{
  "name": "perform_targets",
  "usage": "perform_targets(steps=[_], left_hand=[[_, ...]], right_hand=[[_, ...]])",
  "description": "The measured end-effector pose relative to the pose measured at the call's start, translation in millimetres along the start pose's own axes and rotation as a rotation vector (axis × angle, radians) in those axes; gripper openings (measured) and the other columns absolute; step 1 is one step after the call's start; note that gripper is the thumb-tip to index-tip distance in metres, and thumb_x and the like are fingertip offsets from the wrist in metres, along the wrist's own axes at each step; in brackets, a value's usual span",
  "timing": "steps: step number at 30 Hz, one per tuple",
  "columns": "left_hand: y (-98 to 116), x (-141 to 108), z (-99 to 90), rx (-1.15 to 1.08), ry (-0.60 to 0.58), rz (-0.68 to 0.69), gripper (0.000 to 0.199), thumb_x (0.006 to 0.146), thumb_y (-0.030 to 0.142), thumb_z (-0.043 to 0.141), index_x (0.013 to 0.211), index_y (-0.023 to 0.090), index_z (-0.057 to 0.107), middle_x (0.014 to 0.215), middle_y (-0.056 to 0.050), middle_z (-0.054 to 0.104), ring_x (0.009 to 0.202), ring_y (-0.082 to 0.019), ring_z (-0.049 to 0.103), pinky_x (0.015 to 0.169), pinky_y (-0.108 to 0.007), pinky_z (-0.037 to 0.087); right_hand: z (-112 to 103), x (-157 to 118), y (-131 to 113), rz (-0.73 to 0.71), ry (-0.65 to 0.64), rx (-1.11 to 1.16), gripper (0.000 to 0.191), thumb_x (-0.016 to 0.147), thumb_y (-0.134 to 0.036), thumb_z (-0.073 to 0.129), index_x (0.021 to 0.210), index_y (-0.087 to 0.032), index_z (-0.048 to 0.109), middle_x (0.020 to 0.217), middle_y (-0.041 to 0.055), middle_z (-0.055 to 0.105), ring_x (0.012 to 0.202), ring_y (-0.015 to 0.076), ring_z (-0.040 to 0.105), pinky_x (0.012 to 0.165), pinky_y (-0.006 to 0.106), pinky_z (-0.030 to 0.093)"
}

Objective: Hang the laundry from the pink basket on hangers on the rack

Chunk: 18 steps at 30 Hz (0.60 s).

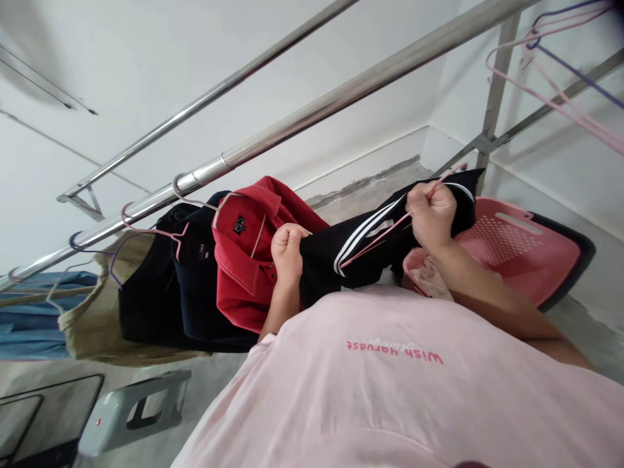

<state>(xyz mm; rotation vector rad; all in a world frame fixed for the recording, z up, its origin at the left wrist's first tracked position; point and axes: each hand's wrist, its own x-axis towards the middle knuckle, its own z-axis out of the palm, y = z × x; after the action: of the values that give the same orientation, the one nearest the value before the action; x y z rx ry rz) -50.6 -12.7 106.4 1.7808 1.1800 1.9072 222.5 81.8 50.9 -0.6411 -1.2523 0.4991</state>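
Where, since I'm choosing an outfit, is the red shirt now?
In the head view, the red shirt hangs left of centre from the metal rail, between the navy shirt and the held black garment.

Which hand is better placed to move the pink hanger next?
Probably the right hand: it grips the pink hanger itself, while the left hand holds the black garment at its edge.

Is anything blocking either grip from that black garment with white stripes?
Nothing visible blocks either: the left-hand grip holds the black garment directly; the right-hand grip holds the pink hanger lying across it.
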Motion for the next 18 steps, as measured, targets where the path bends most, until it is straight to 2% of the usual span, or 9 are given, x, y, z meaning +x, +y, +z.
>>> perform_targets(steps=[4, 8, 12, 18], left_hand=[[11, 5, -0.4, -0.035, 0.044, -0.027, 0.037, 0.093, 0.045, 0.059, 0.067, 0.018, 0.06, 0.066, 0.0, 0.059, 0.064, -0.011, 0.055, 0.064, -0.024, 0.045], [14, -1, 2.7, 0.014, -0.044, 0.019, 0.035, 0.095, 0.041, 0.058, 0.069, 0.018, 0.063, 0.069, 0.0, 0.062, 0.067, -0.012, 0.058, 0.067, -0.024, 0.046], [9, -16, 13.2, 0.104, -0.186, 0.034, 0.032, 0.096, 0.038, 0.055, 0.073, 0.019, 0.066, 0.071, -0.001, 0.065, 0.069, -0.012, 0.059, 0.068, -0.025, 0.045], [-2, -34, 23.0, 0.163, -0.299, -0.064, 0.034, 0.096, 0.042, 0.053, 0.076, 0.018, 0.067, 0.074, -0.001, 0.068, 0.069, -0.013, 0.06, 0.067, -0.025, 0.045]], right_hand=[[4, -7, 13, -0.138, -0.013, -0.134, 0.05, 0.082, -0.06, 0.067, 0.064, -0.021, 0.042, 0.057, -0.0031, 0.038, 0.053, 0.0111, 0.034, 0.053, 0.03, 0.03], [9, -3, 12, -0.188, 0.093, -0.186, 0.049, 0.085, -0.059, 0.064, 0.065, -0.021, 0.041, 0.059, -0.0027, 0.037, 0.055, 0.012, 0.034, 0.057, 0.031, 0.032], [19, -2, 2, -0.122, 0.158, -0.128, 0.046, 0.09, -0.057, 0.058, 0.068, -0.022, 0.037, 0.061, -0.0029, 0.036, 0.056, 0.0123, 0.036, 0.058, 0.03, 0.036], [27, -17, -3, -0.04, 0.112, 0.038, 0.04, 0.092, -0.049, 0.059, 0.07, -0.022, 0.039, 0.058, -0.0042, 0.04, 0.051, 0.0111, 0.038, 0.053, 0.029, 0.036]])
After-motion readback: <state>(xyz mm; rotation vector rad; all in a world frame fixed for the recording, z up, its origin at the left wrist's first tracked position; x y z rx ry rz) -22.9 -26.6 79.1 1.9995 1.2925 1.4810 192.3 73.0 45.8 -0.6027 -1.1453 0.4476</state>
